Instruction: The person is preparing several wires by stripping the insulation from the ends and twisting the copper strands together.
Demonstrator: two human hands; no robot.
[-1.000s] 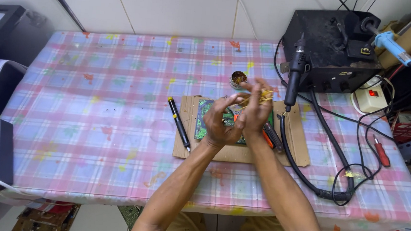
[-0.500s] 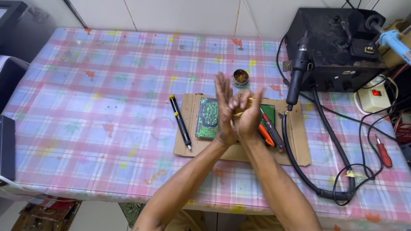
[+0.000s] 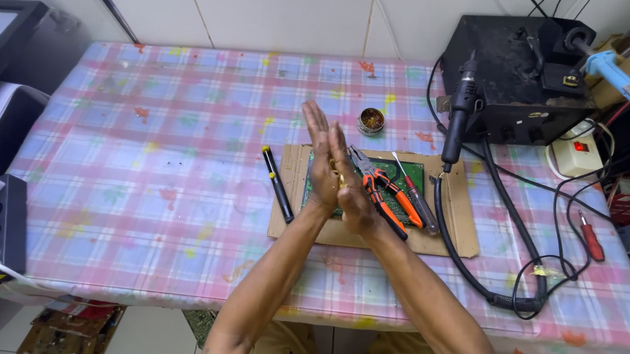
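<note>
Since a moment ago, the two hands have come flat together, palm to palm, with the fingers now straight and pointing at the far edge of the bench. The left hand and the right hand press on each other above the green circuit board. A bit of yellow shows between the palms, but I cannot tell what it is or if the grip holds it.

The circuit board lies on a brown cardboard sheet near the middle of the bench, a little toward the right side. On the board lie orange pliers and a small screwdriver, just beside the right hand. A black pen tool lies along the left edge of the cardboard. A small round tin sits past the cardboard, toward the far edge.

At the far right corner stands a black box with a black hot air wand hanging at its left side. A red screwdriver lies near the right edge.
</note>
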